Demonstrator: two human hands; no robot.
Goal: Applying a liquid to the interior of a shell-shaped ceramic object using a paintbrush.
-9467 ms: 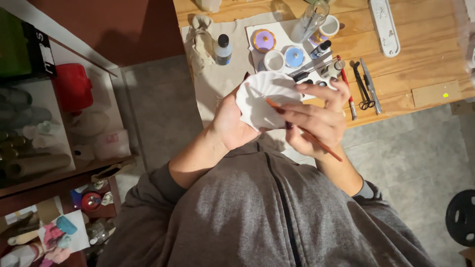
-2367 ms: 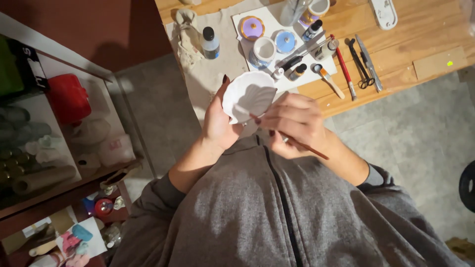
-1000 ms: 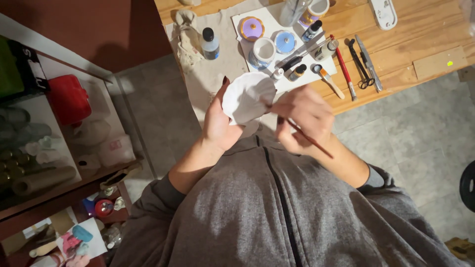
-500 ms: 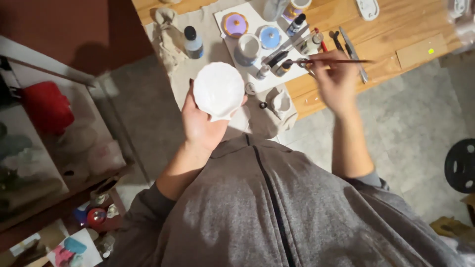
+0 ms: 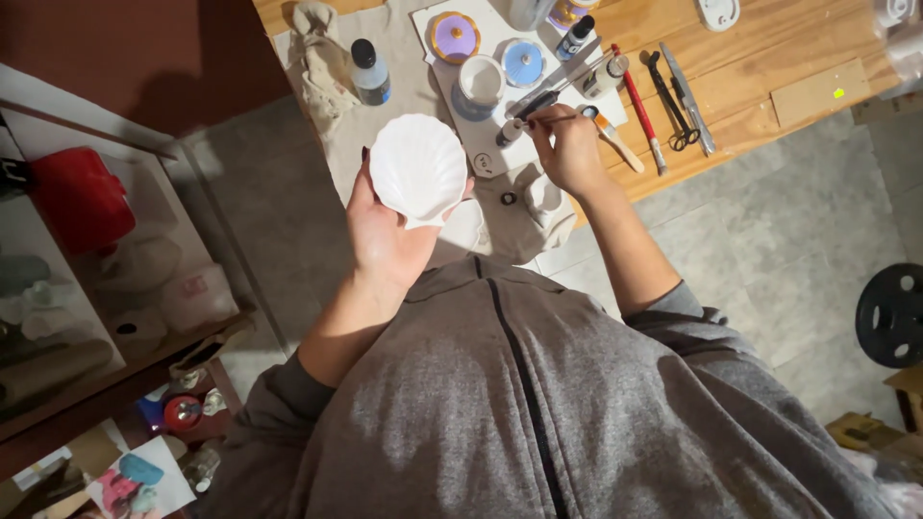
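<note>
My left hand [image 5: 385,235] holds a white scallop-shaped shell dish [image 5: 417,168] up in front of me, fingers cupped under it. My right hand [image 5: 569,152] reaches over the wooden table [image 5: 769,58] and grips a thin paintbrush [image 5: 548,119], its tip near a small paint tube [image 5: 510,132] on a white sheet [image 5: 486,144]. A white cup [image 5: 481,79], a purple jar lid [image 5: 454,36] and a blue jar lid [image 5: 522,61] stand just beyond the brush.
A dropper bottle [image 5: 368,69] and a crumpled rag [image 5: 322,58] lie on a grey cloth [image 5: 399,48]. Red-handled brush [image 5: 638,106], scissors [image 5: 670,101] and a cardboard piece [image 5: 817,91] lie to the right. A shelf [image 5: 87,250] with a red object stands left; a black weight plate [image 5: 889,315] rests on the floor.
My right hand left the shell dish and carried the brush out to the paint things on the table. My left hand has kept the shell raised.
</note>
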